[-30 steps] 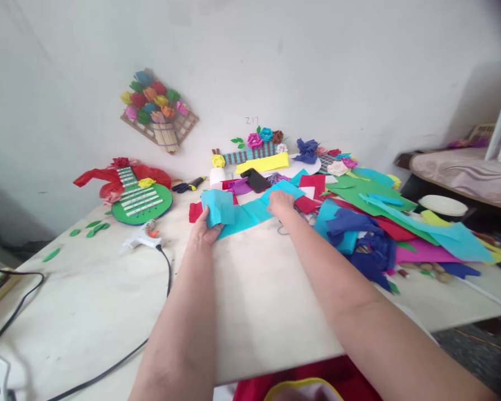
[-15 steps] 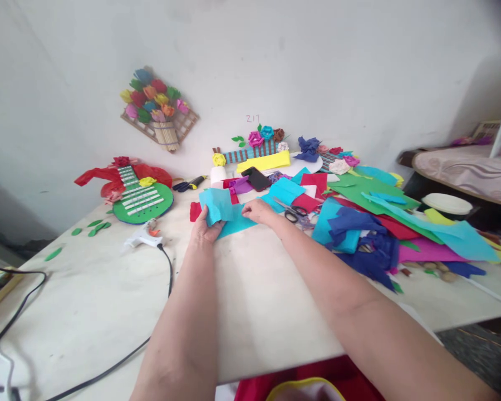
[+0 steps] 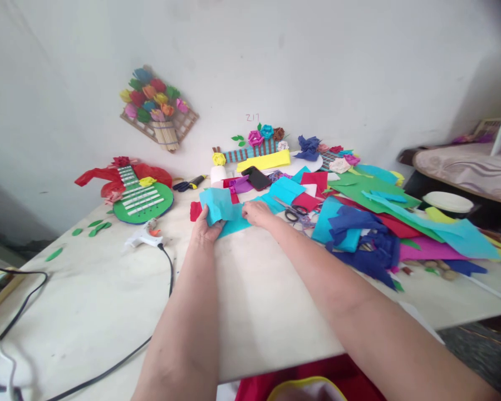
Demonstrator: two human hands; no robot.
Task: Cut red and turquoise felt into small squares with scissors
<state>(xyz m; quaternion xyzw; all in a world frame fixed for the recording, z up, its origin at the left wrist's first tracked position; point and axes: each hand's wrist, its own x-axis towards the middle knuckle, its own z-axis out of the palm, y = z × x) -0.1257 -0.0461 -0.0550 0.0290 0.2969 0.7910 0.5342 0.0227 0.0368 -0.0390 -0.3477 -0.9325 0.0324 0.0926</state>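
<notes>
My left hand (image 3: 209, 225) is closed on a piece of light blue crepe paper (image 3: 217, 205), its thumb in front of the sheet, which stands tilted up off the table. My right hand (image 3: 256, 213) has its fingers pinched together at the right side of this paper; what lies between the fingertips is too small to make out. Beneath both hands lies a brighter blue sheet (image 3: 234, 226). Scissors (image 3: 294, 211) with dark handles rest just right of my right hand. A red paper piece (image 3: 195, 210) shows behind my left hand.
A white glue gun (image 3: 144, 236) with a black cord lies left of my left arm. Beyond it sit a green paper guitar (image 3: 144, 203) and pliers (image 3: 190, 184). A black phone (image 3: 256, 178) is at the back. Coloured paper sheets (image 3: 371, 192) pile up on the right.
Very little differs. My right hand has shifted slightly, its fingers still pinched beside the blue paper. My left hand keeps its hold on the paper.
</notes>
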